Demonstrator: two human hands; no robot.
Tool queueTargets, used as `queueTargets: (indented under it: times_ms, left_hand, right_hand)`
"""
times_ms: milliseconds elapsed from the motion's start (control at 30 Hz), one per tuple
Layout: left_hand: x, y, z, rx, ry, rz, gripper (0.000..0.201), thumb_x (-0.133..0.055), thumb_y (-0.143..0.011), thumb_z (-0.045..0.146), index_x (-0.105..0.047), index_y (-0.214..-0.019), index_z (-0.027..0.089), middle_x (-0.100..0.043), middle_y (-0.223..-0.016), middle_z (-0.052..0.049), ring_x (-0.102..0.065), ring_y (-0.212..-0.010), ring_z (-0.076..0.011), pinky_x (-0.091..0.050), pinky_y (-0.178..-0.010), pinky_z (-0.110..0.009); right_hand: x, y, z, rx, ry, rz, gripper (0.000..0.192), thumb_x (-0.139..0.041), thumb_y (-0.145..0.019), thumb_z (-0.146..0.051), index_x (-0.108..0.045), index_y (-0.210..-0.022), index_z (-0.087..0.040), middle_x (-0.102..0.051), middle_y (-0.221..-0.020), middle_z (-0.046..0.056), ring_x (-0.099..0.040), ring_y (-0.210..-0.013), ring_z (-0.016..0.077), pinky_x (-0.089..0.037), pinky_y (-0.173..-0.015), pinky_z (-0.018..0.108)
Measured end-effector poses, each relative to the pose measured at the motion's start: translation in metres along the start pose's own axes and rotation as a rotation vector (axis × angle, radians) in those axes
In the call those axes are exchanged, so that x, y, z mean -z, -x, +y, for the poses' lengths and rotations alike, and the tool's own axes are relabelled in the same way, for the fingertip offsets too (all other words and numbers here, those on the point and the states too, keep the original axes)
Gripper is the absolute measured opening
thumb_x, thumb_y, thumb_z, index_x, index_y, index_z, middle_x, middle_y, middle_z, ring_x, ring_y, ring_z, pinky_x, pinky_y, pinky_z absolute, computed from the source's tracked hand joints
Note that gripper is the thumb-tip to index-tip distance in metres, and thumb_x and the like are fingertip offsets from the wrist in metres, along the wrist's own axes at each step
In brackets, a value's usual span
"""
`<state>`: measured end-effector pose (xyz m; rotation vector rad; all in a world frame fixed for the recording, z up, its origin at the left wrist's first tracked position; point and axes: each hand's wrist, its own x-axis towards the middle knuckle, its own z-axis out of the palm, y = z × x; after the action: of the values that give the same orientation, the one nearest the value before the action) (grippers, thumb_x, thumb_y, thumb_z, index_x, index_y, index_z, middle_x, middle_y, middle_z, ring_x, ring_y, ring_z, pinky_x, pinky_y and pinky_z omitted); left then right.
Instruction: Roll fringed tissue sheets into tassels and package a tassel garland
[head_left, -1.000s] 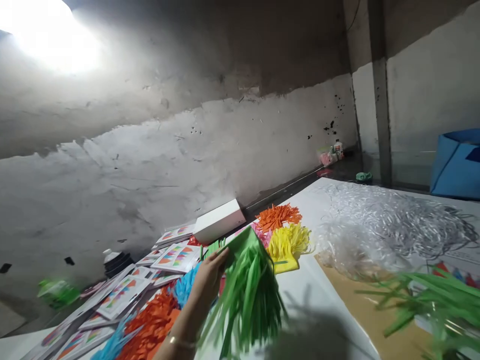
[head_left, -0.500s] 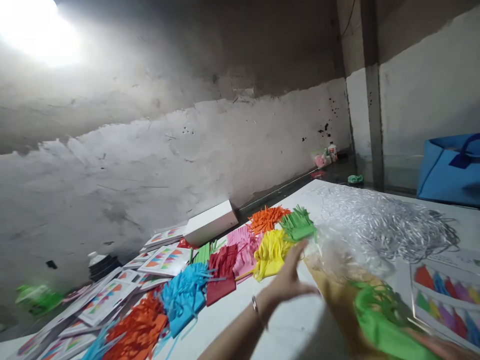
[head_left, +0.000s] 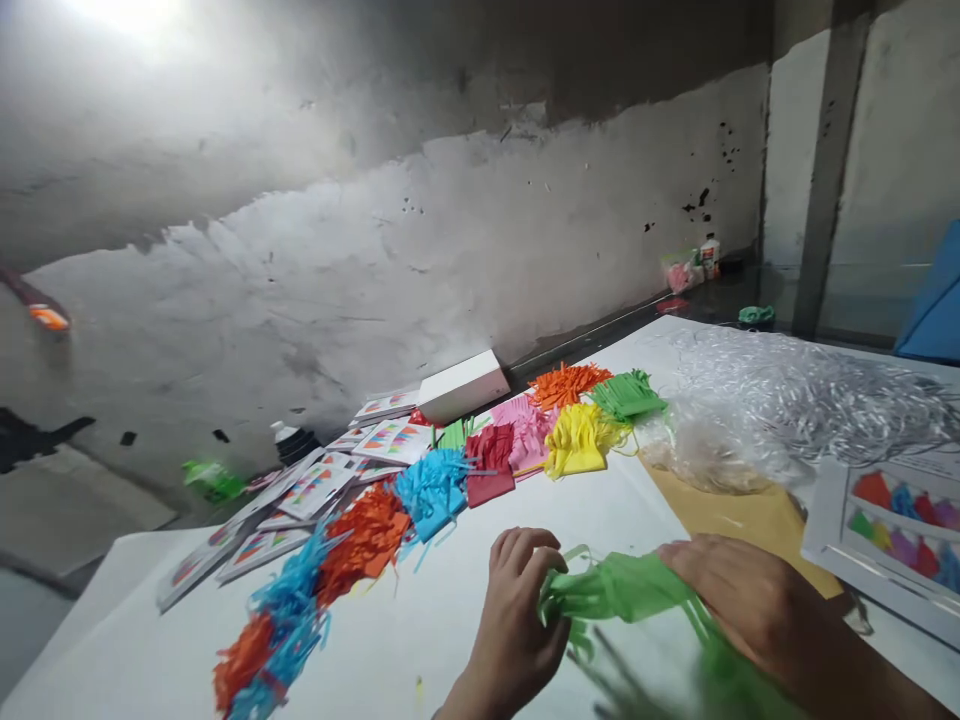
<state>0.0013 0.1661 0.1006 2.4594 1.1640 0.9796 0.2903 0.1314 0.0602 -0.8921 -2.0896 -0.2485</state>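
Observation:
Between my two hands stretches a green tissue-paper tassel (head_left: pixel 619 588) with cut fringe strips. My left hand (head_left: pixel 521 605) is closed around its left end, where thin strips stick out past the fingers. My right hand (head_left: pixel 739 590) grips it farther right, and more green paper hangs below that hand, blurred. Beyond my hands lies a row of fringed tissue bundles: a yellow one (head_left: pixel 577 445), a dark red one (head_left: pixel 491 468), a blue one (head_left: pixel 433 490) and a green one (head_left: pixel 628 395).
Printed cards (head_left: pixel 319 485) are stacked at the left, near a white box (head_left: pixel 465 385). A heap of silvery string (head_left: pixel 817 390) and clear plastic lies at the right, by a brown sheet (head_left: pixel 735 515) and a printed picture card (head_left: pixel 900 520). A blue bag (head_left: pixel 934 300) stands behind.
My left hand has come back from near the yellow and green bundles and closed on the green tassel. My right hand has brought the tassel left, over the white surface. The view has shifted.

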Motion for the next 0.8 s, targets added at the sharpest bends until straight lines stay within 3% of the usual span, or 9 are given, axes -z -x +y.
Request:
queueTargets:
  times_ms: [100,167,267,333,433,500,567,700,800]
  left_hand:
    - [0.036,0.027,0.008,0.164,0.35,-0.181,0.038,-0.065,-0.086,0.033,-0.061,-0.122,0.025,-0.056,-0.142,-0.014,-0.05,-0.133,-0.035,-0.042,-0.11,-0.049]
    - [0.046,0.035,0.011,0.191,0.471,-0.189,0.059,-0.065,-0.089,0.055,-0.055,-0.139,0.026,-0.045,-0.157,-0.015,-0.037,-0.146,-0.0373,-0.032,-0.119,-0.051]
    - [0.032,0.033,0.01,0.252,0.477,-0.182,0.079,-0.072,-0.085,0.06,-0.047,-0.15,0.024,-0.039,-0.163,-0.015,-0.032,-0.15,-0.0369,-0.023,-0.124,-0.052]
    - [0.011,0.03,0.003,0.37,0.66,-0.203,0.076,-0.075,-0.085,0.056,-0.051,-0.149,0.021,-0.049,-0.157,-0.015,-0.042,-0.144,-0.0342,-0.026,-0.122,-0.049]
    - [-0.016,0.035,-0.012,0.558,1.038,-0.238,0.057,-0.08,-0.08,0.056,-0.075,-0.115,0.011,-0.077,-0.112,-0.015,-0.067,-0.107,-0.0312,-0.046,-0.102,-0.044]
    - [-0.022,0.043,-0.021,0.612,1.17,-0.233,0.053,-0.084,-0.072,0.059,-0.08,-0.086,0.008,-0.078,-0.08,-0.011,-0.07,-0.078,-0.0251,-0.051,-0.081,-0.036]
    - [-0.019,0.049,-0.023,0.608,1.256,-0.177,0.057,-0.086,-0.065,0.066,-0.077,-0.074,0.011,-0.074,-0.069,-0.007,-0.068,-0.069,-0.022,-0.049,-0.073,-0.032]
    - [-0.02,0.048,-0.011,0.599,1.438,-0.168,0.081,-0.069,-0.069,0.083,-0.078,-0.104,0.01,-0.078,-0.091,-0.015,-0.072,-0.09,-0.0324,-0.051,-0.084,-0.04]
    - [-0.043,0.051,0.004,0.609,1.593,-0.265,0.099,-0.061,-0.069,0.088,-0.068,-0.127,0.009,-0.075,-0.113,-0.021,-0.07,-0.102,-0.0374,-0.051,-0.087,-0.044]
  right_hand:
    - [-0.007,-0.015,-0.01,0.107,0.184,0.054,0.042,-0.04,-0.09,0.004,-0.072,-0.114,-0.01,-0.079,-0.105,0.013,-0.077,-0.095,0.025,-0.064,-0.085,0.041]
    - [-0.01,-0.025,-0.018,0.249,0.23,0.105,0.039,-0.04,-0.094,0.002,-0.072,-0.113,-0.007,-0.078,-0.111,0.015,-0.074,-0.105,0.0279,-0.062,-0.089,0.043]
    - [-0.014,-0.034,-0.029,0.492,0.152,0.12,0.042,-0.032,-0.102,-0.004,-0.073,-0.114,-0.004,-0.076,-0.117,0.015,-0.069,-0.117,0.0285,-0.052,-0.106,0.047]
    - [-0.018,-0.034,-0.032,0.576,0.107,0.135,0.046,-0.028,-0.104,-0.004,-0.073,-0.115,-0.004,-0.076,-0.118,0.013,-0.067,-0.121,0.0258,-0.042,-0.116,0.048]
    - [-0.024,-0.026,-0.03,0.545,0.096,0.15,0.044,-0.03,-0.105,-0.004,-0.072,-0.118,-0.005,-0.076,-0.12,0.012,-0.062,-0.127,0.0245,-0.033,-0.121,0.048]
    - [-0.028,-0.018,-0.027,0.501,0.067,0.13,0.043,-0.03,-0.105,-0.005,-0.071,-0.119,-0.005,-0.075,-0.122,0.012,-0.059,-0.131,0.0248,-0.033,-0.12,0.048]
    - [-0.034,-0.011,-0.025,0.449,0.024,0.116,0.043,-0.03,-0.106,-0.005,-0.07,-0.12,-0.006,-0.075,-0.12,0.012,-0.059,-0.129,0.0242,-0.034,-0.119,0.049]
    - [-0.052,-0.008,-0.021,0.321,0.037,0.156,0.033,-0.04,-0.103,-0.003,-0.07,-0.115,-0.007,-0.077,-0.108,0.013,-0.067,-0.112,0.0219,-0.04,-0.112,0.048]
    - [-0.061,-0.013,-0.011,0.28,0.09,0.164,0.031,-0.043,-0.1,-0.001,-0.071,-0.112,-0.008,-0.075,-0.098,0.012,-0.07,-0.097,0.0196,-0.047,-0.104,0.045]
